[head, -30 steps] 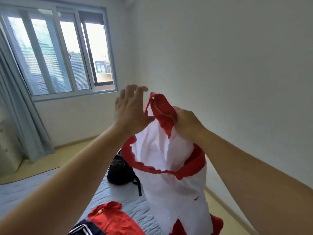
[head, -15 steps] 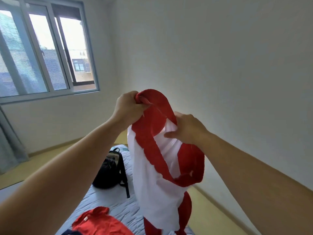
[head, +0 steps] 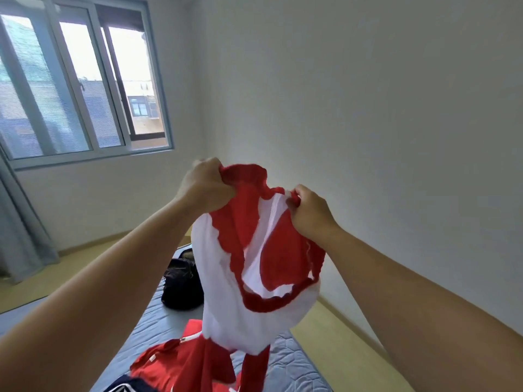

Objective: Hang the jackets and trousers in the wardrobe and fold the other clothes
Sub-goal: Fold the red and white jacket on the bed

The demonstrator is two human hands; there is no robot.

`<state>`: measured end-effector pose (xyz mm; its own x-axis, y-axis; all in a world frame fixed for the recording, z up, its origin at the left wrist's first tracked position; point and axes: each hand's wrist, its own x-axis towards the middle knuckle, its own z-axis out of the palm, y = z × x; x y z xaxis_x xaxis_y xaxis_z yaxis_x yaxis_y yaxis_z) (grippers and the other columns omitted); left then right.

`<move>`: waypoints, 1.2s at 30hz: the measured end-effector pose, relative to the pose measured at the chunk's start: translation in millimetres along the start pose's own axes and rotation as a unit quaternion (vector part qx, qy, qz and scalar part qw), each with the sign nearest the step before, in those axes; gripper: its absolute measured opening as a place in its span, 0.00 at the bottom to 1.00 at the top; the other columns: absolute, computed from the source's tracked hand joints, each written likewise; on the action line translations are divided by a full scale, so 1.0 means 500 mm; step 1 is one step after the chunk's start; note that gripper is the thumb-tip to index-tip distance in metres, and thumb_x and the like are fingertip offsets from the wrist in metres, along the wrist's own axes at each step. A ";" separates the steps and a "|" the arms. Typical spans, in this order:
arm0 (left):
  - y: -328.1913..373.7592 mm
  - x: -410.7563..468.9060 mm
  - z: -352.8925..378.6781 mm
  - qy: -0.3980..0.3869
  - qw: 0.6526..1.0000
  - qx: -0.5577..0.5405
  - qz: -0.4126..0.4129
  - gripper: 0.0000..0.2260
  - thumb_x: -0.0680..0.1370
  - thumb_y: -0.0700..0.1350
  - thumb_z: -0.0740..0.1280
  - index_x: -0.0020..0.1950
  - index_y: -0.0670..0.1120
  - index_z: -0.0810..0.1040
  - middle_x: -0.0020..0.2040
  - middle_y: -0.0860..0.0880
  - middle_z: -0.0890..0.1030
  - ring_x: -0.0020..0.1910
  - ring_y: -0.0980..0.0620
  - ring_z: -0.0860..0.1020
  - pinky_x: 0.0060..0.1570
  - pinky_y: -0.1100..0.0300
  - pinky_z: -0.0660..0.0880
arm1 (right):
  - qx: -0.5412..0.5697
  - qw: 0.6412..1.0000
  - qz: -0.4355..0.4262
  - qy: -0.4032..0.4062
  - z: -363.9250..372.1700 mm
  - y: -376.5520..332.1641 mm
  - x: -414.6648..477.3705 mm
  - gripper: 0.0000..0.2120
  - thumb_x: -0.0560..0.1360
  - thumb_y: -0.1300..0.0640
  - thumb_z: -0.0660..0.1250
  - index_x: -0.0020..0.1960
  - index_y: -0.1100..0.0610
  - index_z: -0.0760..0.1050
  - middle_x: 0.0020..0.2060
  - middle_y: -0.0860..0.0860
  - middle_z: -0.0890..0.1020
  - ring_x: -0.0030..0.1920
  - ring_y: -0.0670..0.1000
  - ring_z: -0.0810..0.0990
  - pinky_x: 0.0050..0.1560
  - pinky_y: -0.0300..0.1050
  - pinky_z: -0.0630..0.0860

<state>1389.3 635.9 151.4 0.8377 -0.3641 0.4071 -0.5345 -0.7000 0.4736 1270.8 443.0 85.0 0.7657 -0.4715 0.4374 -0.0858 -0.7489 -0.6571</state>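
A red and white garment [head: 226, 301] hangs in the air in front of me, its red waistband or hem bunched at the top. My left hand [head: 203, 188] grips the red edge at the upper left. My right hand [head: 308, 213] pinches the red edge at the upper right. The white part hangs down between my arms, and red ends dangle below it. Another red garment [head: 169, 363] lies on the bed below, with a dark blue and white one [head: 127, 386] at the bottom edge.
A grey quilted bed [head: 158, 326] lies below, with a black backpack [head: 181, 284] on its far end. A window [head: 70, 89] and a grey curtain [head: 19, 222] are at the left. A white wall runs along the right, above yellowish floor [head: 339, 329].
My hands have moved apart along the red edge, spreading the garment's opening. The right hand rose from the white cloth to pinch the red edge. The view has swung a little to the left.
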 end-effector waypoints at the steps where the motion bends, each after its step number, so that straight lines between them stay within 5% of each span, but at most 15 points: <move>1: -0.004 -0.009 0.004 -0.054 0.998 -0.008 -0.012 0.14 0.67 0.45 0.74 0.46 0.49 0.70 0.45 0.47 0.75 0.40 0.48 0.75 0.30 0.60 0.65 | 0.002 1.000 -0.017 0.001 -0.001 -0.016 0.006 0.14 0.82 0.53 0.61 0.38 0.49 0.66 0.34 0.46 0.76 0.34 0.44 0.73 0.32 0.41 0.65; 5: -0.014 -0.043 0.014 -0.204 0.973 -0.101 -0.041 0.25 0.67 0.32 0.72 0.60 0.51 0.76 0.50 0.45 0.81 0.46 0.45 0.82 0.37 0.55 0.80 | -0.036 0.998 -0.049 -0.029 -0.008 -0.053 0.025 0.05 0.79 0.55 0.65 0.44 0.51 0.76 0.40 0.49 0.81 0.41 0.51 0.80 0.40 0.45 0.76; 7: -0.015 -0.048 0.012 -0.244 0.956 -0.149 -0.063 0.19 0.70 0.32 0.70 0.58 0.49 0.81 0.51 0.42 0.85 0.48 0.42 0.85 0.48 0.47 0.84 | -0.068 0.996 -0.043 -0.046 -0.009 -0.055 0.025 0.04 0.78 0.56 0.66 0.49 0.52 0.80 0.44 0.52 0.83 0.46 0.55 0.82 0.48 0.50 0.80; 10: -0.012 -0.055 0.015 -0.294 0.928 -0.205 -0.096 0.19 0.73 0.32 0.70 0.60 0.51 0.81 0.52 0.44 0.86 0.47 0.45 0.86 0.48 0.44 0.83 | -0.070 0.996 -0.027 -0.051 -0.012 -0.056 0.015 0.06 0.78 0.56 0.67 0.51 0.53 0.82 0.49 0.53 0.85 0.50 0.56 0.83 0.55 0.53 0.80; 15: 0.006 -0.076 0.036 -0.341 0.919 -0.192 -0.052 0.19 0.73 0.26 0.65 0.55 0.47 0.82 0.50 0.41 0.84 0.47 0.42 0.84 0.51 0.46 0.81 | -0.079 0.996 -0.025 -0.038 -0.025 -0.059 0.003 0.10 0.76 0.53 0.65 0.50 0.55 0.84 0.46 0.54 0.86 0.48 0.57 0.84 0.53 0.54 0.82; 19: 0.018 -0.044 0.011 -0.218 0.958 -0.184 -0.015 0.17 0.73 0.24 0.59 0.39 0.43 0.81 0.45 0.37 0.81 0.44 0.43 0.77 0.45 0.53 0.73 | -0.193 0.978 -0.065 -0.048 -0.049 -0.018 -0.005 0.09 0.78 0.55 0.64 0.54 0.54 0.80 0.48 0.55 0.84 0.47 0.59 0.83 0.49 0.54 0.81; 25: 0.049 0.037 -0.080 0.011 0.976 -0.218 0.007 0.22 0.69 0.26 0.53 0.40 0.44 0.84 0.36 0.45 0.82 0.36 0.48 0.78 0.32 0.65 0.73 | -0.372 0.915 -0.146 -0.046 -0.032 0.070 -0.044 0.19 0.74 0.62 0.65 0.62 0.51 0.65 0.49 0.52 0.76 0.49 0.57 0.78 0.42 0.48 0.69; 30: 0.059 0.074 -0.105 0.072 0.969 -0.232 0.039 0.23 0.68 0.26 0.52 0.34 0.47 0.81 0.41 0.42 0.82 0.42 0.42 0.79 0.42 0.53 0.76 | -0.447 0.884 0.008 -0.139 -0.038 0.099 -0.068 0.21 0.75 0.61 0.65 0.65 0.51 0.65 0.57 0.54 0.76 0.56 0.58 0.79 0.48 0.50 0.71; 34: 0.012 0.092 -0.100 0.096 0.989 -0.112 0.011 0.23 0.70 0.30 0.54 0.38 0.52 0.84 0.43 0.49 0.83 0.43 0.47 0.79 0.41 0.57 0.76 | -0.394 0.877 0.128 -0.245 -0.064 0.069 -0.042 0.05 0.74 0.62 0.65 0.49 0.56 0.74 0.47 0.53 0.78 0.51 0.59 0.83 0.45 0.48 0.77; 36: -0.030 0.100 -0.095 0.092 0.994 -0.063 -0.010 0.24 0.71 0.30 0.54 0.45 0.50 0.86 0.46 0.47 0.83 0.45 0.45 0.78 0.42 0.58 0.74 | -0.330 0.902 0.172 -0.218 -0.082 0.054 -0.017 0.03 0.73 0.65 0.65 0.42 0.60 0.73 0.45 0.56 0.80 0.42 0.60 0.86 0.44 0.50 0.82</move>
<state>1433.8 657.5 201.6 0.8190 -0.2244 0.5281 -0.5382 -0.6196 0.5714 1235.7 407.6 88.7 0.7870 -0.6087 -0.1011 -0.6170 -0.7752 -0.1354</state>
